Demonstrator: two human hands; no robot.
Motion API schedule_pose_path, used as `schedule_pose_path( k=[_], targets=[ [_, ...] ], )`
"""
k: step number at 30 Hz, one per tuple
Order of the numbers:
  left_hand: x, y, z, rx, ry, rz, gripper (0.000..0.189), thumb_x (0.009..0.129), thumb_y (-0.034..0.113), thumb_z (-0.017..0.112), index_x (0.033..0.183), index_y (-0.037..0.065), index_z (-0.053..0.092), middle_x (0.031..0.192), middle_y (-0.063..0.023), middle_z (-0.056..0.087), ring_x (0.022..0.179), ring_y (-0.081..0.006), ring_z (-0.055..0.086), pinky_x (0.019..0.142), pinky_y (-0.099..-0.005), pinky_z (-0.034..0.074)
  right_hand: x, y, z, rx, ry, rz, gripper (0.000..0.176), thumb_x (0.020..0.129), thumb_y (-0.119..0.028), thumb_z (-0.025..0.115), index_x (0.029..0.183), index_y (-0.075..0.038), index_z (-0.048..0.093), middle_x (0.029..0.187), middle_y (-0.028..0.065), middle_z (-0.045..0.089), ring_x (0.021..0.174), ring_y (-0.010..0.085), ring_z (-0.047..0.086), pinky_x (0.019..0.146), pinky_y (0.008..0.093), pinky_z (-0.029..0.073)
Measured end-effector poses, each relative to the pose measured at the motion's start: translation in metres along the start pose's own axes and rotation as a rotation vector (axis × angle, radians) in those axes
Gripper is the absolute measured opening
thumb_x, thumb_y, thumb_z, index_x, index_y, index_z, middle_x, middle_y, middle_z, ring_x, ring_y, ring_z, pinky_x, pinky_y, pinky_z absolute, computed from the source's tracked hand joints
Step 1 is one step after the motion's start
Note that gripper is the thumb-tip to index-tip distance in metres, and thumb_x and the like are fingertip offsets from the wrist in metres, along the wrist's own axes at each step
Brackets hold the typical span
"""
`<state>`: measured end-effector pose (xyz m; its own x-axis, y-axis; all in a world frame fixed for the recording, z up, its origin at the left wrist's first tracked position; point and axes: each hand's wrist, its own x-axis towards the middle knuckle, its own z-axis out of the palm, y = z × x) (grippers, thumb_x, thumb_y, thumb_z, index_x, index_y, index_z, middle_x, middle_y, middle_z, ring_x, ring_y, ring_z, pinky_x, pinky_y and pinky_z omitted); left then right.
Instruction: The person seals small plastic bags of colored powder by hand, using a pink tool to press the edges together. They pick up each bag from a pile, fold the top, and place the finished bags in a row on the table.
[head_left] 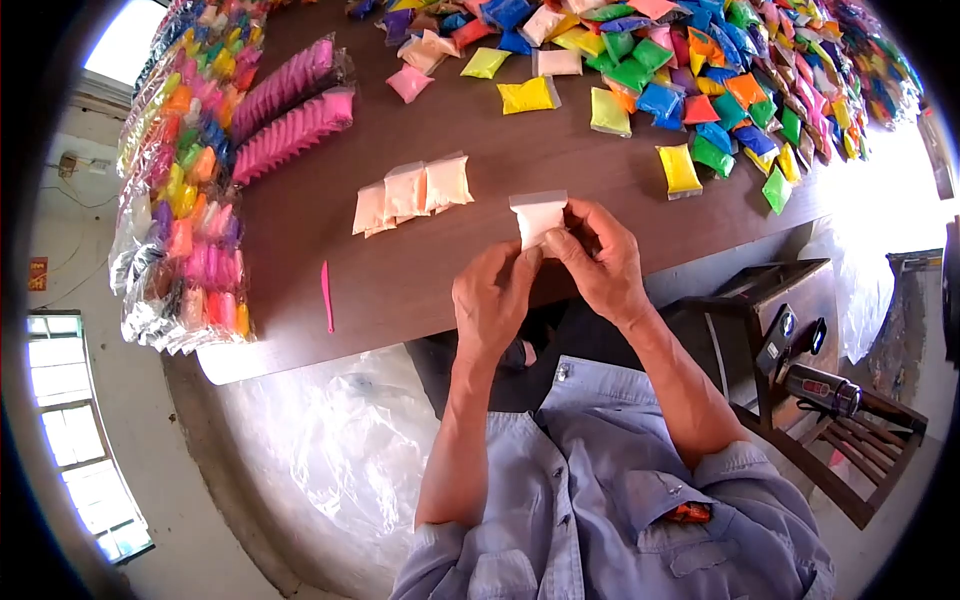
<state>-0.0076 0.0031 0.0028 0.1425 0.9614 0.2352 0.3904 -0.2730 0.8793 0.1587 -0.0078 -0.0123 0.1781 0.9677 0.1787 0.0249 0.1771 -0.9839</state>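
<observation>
Two hands [548, 268] grip one white packet [540, 218] above the brown table [400, 290].

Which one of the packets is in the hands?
The whitish packet, pinched by the left hand and the right hand; the others, like the peach packets, lie on the table.

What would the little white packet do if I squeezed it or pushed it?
The white packet looks soft and puffy, so it would probably squash. Its clear top edge seems thin and likely bends easily. With that flat pillow shape, it would probably slide, not roll.
</observation>
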Motion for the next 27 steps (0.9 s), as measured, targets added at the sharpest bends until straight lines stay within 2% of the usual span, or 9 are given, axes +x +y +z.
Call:
schedule_pose_path(
  k=[5, 7, 10, 14, 17, 19, 23, 25, 27],
  targets=[
    [-0.001, 0.002, 0.001, 0.026, 0.018, -0.038, 0.016, 0.098, 0.016, 0.075, 0.097, -0.001, 0.072, 0.08, -0.0176, 0.069, 0.068, -0.027, 0.065, 0.065, -0.0367, 0.051, -0.001, -0.003, 0.0, 0.029, -0.047, 0.015, 0.036, 0.1, -0.012, 0.072, 0.132, 0.002, 0.062, 0.107, 0.0087, 0.074, 0.092, 0.0114, 0.07, 0.081, 0.0275, 0.058],
    [-0.001, -0.004, 0.001, 0.036, 0.008, -0.044, 0.018, 0.102, 0.016, 0.072, 0.097, -0.001, 0.072, 0.076, -0.0094, 0.07, 0.07, -0.0128, 0.062, 0.063, -0.0299, 0.049, -0.002, -0.003, 0.0, 0.043, -0.062, 0.021, 0.037, 0.1, -0.012, 0.072, 0.133, 0.002, 0.062, 0.108, 0.0083, 0.073, 0.092, 0.0113, 0.07, 0.081, 0.0276, 0.058],
    [-0.001, 0.003, -0.004, 0.004, -0.019, -0.054, 0.018, 0.102, 0.017, 0.073, 0.098, -0.001, 0.072, 0.077, -0.0085, 0.07, 0.07, -0.0118, 0.061, 0.064, -0.0292, 0.049, -0.002, -0.004, -0.001, 0.024, -0.056, 0.05, 0.037, 0.1, -0.011, 0.072, 0.133, 0.002, 0.061, 0.108, 0.0078, 0.073, 0.094, 0.011, 0.07, 0.083, 0.0274, 0.058],
    [0.001, 0.007, -0.004, -0.037, -0.03, -0.019, 0.019, 0.102, 0.018, 0.073, 0.099, -0.001, 0.073, 0.078, -0.0085, 0.07, 0.071, -0.0118, 0.061, 0.065, -0.0292, 0.049, 0.0, -0.002, -0.001, 0.077, -0.012, 0.046, 0.035, 0.101, -0.01, 0.072, 0.132, 0.002, 0.062, 0.109, 0.0067, 0.073, 0.096, 0.0102, 0.07, 0.084, 0.0269, 0.057],
    [0.0, 0.005, -0.003, -0.042, -0.044, -0.091, 0.016, 0.102, 0.015, 0.072, 0.101, 0.0, 0.073, 0.08, -0.0089, 0.071, 0.072, -0.0122, 0.061, 0.066, -0.0297, 0.05, 0.0, -0.005, -0.001, 0.099, 0.012, 0.055, 0.035, 0.101, -0.01, 0.072, 0.132, 0.002, 0.062, 0.109, 0.0063, 0.073, 0.096, 0.01, 0.069, 0.084, 0.0268, 0.057],
    [0.001, -0.002, 0.0, 0.001, -0.008, -0.012, 0.012, 0.101, 0.012, 0.072, 0.101, 0.001, 0.074, 0.081, -0.0093, 0.072, 0.073, -0.0134, 0.063, 0.067, -0.0302, 0.051, -0.001, -0.005, -0.001, 0.082, 0.012, 0.057, 0.034, 0.101, -0.01, 0.072, 0.131, 0.002, 0.062, 0.109, 0.0062, 0.073, 0.096, 0.0099, 0.069, 0.085, 0.0269, 0.057],
    [-0.001, -0.002, -0.001, 0.024, 0.004, -0.01, 0.009, 0.1, 0.01, 0.072, 0.101, 0.001, 0.073, 0.082, -0.0094, 0.072, 0.074, -0.0147, 0.066, 0.068, -0.0302, 0.051, 0.0, -0.004, -0.001, 0.085, -0.032, 0.05, 0.034, 0.102, -0.012, 0.071, 0.131, 0.003, 0.062, 0.11, 0.0064, 0.073, 0.095, 0.0092, 0.068, 0.084, 0.0266, 0.057],
    [0.0, 0.002, -0.003, -0.03, -0.031, -0.106, 0.01, 0.096, 0.007, 0.073, 0.102, -0.001, 0.074, 0.086, -0.0184, 0.072, 0.078, -0.0268, 0.07, 0.072, -0.0369, 0.053, 0.0, -0.004, 0.0, 0.088, -0.027, 0.064, 0.034, 0.102, -0.013, 0.07, 0.131, 0.003, 0.062, 0.109, 0.0061, 0.073, 0.094, 0.0088, 0.067, 0.084, 0.0264, 0.057],
    [0.001, 0.007, -0.005, -0.015, -0.036, -0.084, 0.011, 0.097, 0.008, 0.073, 0.103, -0.001, 0.074, 0.087, -0.0186, 0.072, 0.078, -0.0269, 0.071, 0.072, -0.0372, 0.054, 0.0, 0.0, 0.003, 0.195, 0.018, 0.031, 0.032, 0.102, -0.014, 0.071, 0.128, 0.002, 0.064, 0.106, 0.0056, 0.074, 0.093, 0.0088, 0.068, 0.082, 0.0266, 0.057]
  ],
)
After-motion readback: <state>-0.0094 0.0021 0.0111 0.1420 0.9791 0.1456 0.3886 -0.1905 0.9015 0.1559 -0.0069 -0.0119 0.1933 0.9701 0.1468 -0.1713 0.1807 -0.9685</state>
